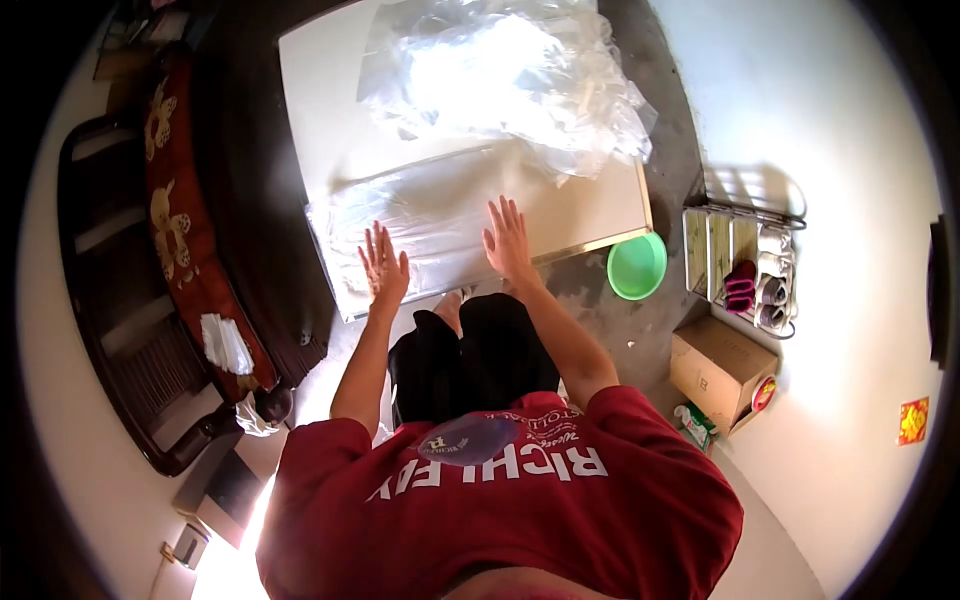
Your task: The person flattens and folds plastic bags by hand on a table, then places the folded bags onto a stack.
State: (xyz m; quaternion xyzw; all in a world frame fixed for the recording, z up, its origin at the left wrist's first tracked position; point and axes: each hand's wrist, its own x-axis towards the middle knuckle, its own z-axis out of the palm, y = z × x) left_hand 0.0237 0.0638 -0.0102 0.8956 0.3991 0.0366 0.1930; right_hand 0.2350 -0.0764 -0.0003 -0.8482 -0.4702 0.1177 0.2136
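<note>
A clear plastic sheet or bag (pixel 430 205) lies fairly flat along the near left part of a pale table (pixel 590 210). Over its left end is my left hand (pixel 383 265), fingers spread and palm down. My right hand (pixel 508 240) is stretched out flat near the sheet's right part, by the table's near edge. Neither hand grips anything. Whether the palms press on the surface or hover just above it, I cannot tell. A large heap of crumpled clear plastic (pixel 510 75) covers the far right part of the table, beyond both hands.
A green basin (pixel 637 266) is below the table's right corner. Farther right are a shoe rack (pixel 718 250) with shoes and a cardboard box (pixel 720 362). A dark wooden bench (pixel 115 290) with a red patterned cover (pixel 185 240) stands at the left.
</note>
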